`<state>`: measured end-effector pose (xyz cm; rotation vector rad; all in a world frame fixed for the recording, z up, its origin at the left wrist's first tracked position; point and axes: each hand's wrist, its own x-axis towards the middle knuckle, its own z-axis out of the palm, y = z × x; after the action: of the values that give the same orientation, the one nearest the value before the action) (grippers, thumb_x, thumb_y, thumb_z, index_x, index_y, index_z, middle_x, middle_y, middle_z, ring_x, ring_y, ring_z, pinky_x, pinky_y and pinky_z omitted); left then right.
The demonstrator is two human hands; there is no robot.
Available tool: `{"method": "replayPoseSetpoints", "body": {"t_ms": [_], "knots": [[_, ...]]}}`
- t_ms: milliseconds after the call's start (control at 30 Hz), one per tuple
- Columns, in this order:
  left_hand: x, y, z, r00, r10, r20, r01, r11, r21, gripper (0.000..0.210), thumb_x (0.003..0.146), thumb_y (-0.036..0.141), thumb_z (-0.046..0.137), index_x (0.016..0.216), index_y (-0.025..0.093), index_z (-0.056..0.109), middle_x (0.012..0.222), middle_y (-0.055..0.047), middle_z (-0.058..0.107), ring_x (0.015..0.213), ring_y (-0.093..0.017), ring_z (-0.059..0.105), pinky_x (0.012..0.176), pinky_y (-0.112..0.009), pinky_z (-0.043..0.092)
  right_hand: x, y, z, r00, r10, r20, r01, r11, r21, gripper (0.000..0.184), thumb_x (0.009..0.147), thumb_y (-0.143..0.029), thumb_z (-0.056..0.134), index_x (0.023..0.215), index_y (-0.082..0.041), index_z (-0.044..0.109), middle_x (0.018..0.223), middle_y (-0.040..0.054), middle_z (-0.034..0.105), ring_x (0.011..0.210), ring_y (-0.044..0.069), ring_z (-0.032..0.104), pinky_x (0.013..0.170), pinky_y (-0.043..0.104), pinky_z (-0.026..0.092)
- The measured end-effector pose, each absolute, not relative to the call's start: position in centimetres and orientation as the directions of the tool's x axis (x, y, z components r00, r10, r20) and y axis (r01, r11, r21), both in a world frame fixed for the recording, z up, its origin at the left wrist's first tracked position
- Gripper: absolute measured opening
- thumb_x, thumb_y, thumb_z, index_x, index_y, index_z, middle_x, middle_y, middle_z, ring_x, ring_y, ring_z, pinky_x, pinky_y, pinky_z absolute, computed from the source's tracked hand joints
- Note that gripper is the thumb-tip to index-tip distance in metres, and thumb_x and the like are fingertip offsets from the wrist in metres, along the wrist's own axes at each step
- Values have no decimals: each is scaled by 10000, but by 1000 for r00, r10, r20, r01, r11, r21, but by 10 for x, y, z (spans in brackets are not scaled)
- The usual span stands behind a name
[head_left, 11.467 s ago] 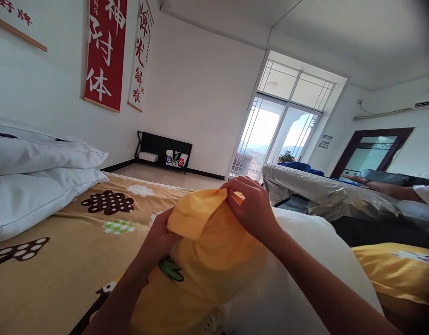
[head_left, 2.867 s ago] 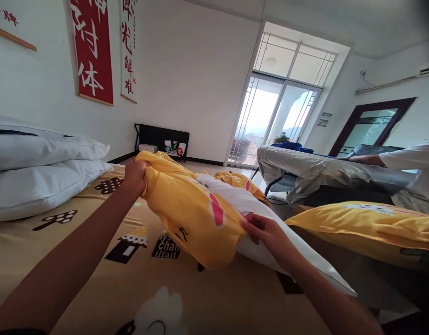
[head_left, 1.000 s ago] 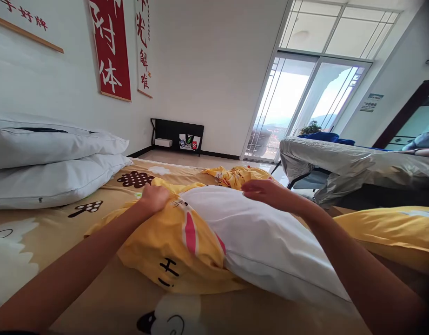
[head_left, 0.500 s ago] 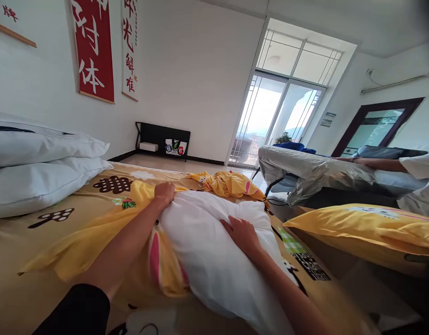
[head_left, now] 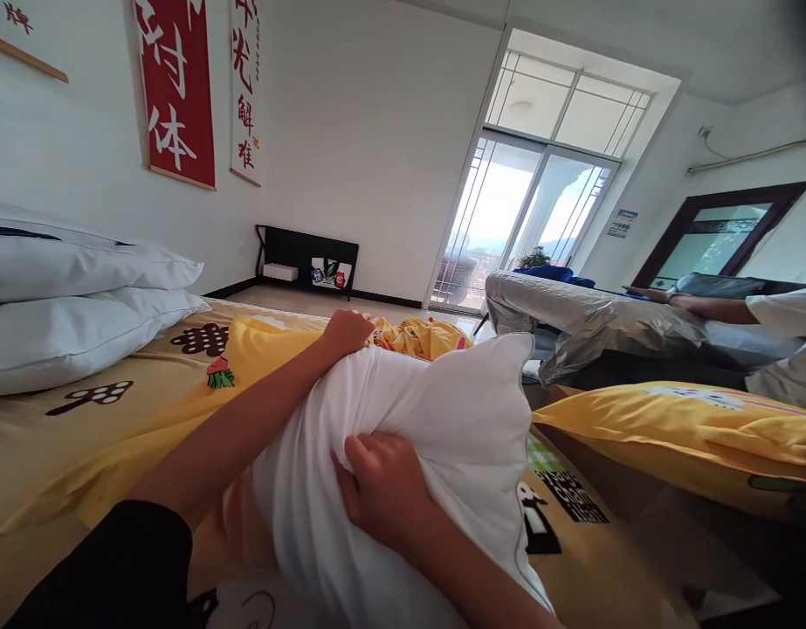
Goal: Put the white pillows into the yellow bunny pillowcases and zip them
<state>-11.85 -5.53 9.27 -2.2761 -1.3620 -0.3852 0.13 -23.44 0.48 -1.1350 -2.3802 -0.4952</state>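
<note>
A white pillow [head_left: 468, 411] lies in front of me, bunched into folds, with its far right corner raised. My right hand [head_left: 389, 485] is closed on a fold near its middle. My left hand [head_left: 348, 334] is closed at the pillow's far left edge; whether it also grips cloth of the pillowcase is hidden. A yellow pillowcase [head_left: 265, 349] with a carrot print spreads out to the left, partly under my left forearm. Beneath them is a tan printed bed sheet [head_left: 101, 437].
White pillows [head_left: 81, 332] are stacked at left. Crumpled yellow cloth [head_left: 422, 336] lies beyond my hands. A yellow-covered pillow [head_left: 691, 432] is at right. Behind it, another person's arm [head_left: 710, 306] reaches over a plastic-covered bed [head_left: 573, 301]. A black bench [head_left: 291, 253] stands by the wall.
My right hand has gone from lying on the pillow to gripping a fold nearer me. My left hand has moved right and up. The pillow has bunched and its far right corner has risen.
</note>
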Motion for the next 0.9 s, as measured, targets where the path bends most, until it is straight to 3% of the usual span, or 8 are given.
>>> {"method": "replayPoseSetpoints", "body": {"t_ms": [100,167,267,367,567,733,833,900], "knots": [[-107,-76,98,523,714,465,853,-443,-278,290,823,164,517,1084,179,644,1032,-121,679,988,-283,627,744,-356,435,0,-224,3,-574,678,460,806,568,168,42,741,-164,546,715,-196,550,692,30,650,627,173,591,528,311,182],[-111,-85,99,517,715,472,856,-428,-289,303,835,160,500,1106,171,634,1035,-136,667,997,-287,619,758,-365,433,11,-210,3,-496,752,435,862,485,145,69,799,-171,526,766,-190,584,742,53,679,683,188,625,544,304,229],[-137,-88,88,426,771,473,903,-333,-272,337,830,122,474,1137,150,610,1065,-163,644,999,-297,617,759,-368,443,42,-186,-2,-290,866,408,955,289,64,222,938,-287,442,849,-189,621,829,83,712,754,207,663,583,289,300],[-170,-88,62,295,853,431,950,-213,-228,358,817,77,435,1132,110,602,1088,-199,639,936,-313,644,712,-373,464,72,-166,-12,-101,930,353,994,110,-5,362,990,-406,361,892,-198,641,884,97,725,796,229,676,618,287,348],[-195,-106,26,229,926,300,970,-191,-151,255,859,132,432,957,117,667,846,-145,712,807,-289,683,671,-340,484,73,-141,-7,15,932,362,990,38,-137,402,988,-437,347,841,-204,639,861,94,717,807,220,651,640,293,361],[-187,-105,82,114,868,483,993,-112,-32,368,938,228,320,1187,147,578,963,-128,706,920,-263,665,753,-322,474,54,-135,55,140,798,586,955,48,-293,254,925,-316,420,782,-206,599,765,56,655,721,199,567,618,292,306],[-188,-93,112,42,770,636,978,-161,131,393,951,240,281,1231,170,548,1013,-103,696,968,-241,644,809,-309,464,56,-130,96,156,721,675,952,74,-299,254,934,-350,403,822,-207,581,746,49,619,721,201,531,625,293,290],[-190,-84,110,35,747,664,956,-220,196,371,936,240,316,1190,169,576,1047,-100,687,988,-237,629,835,-310,463,59,-119,106,145,745,651,955,67,-290,295,951,-405,385,868,-201,580,790,66,623,764,212,541,639,295,301]]}}
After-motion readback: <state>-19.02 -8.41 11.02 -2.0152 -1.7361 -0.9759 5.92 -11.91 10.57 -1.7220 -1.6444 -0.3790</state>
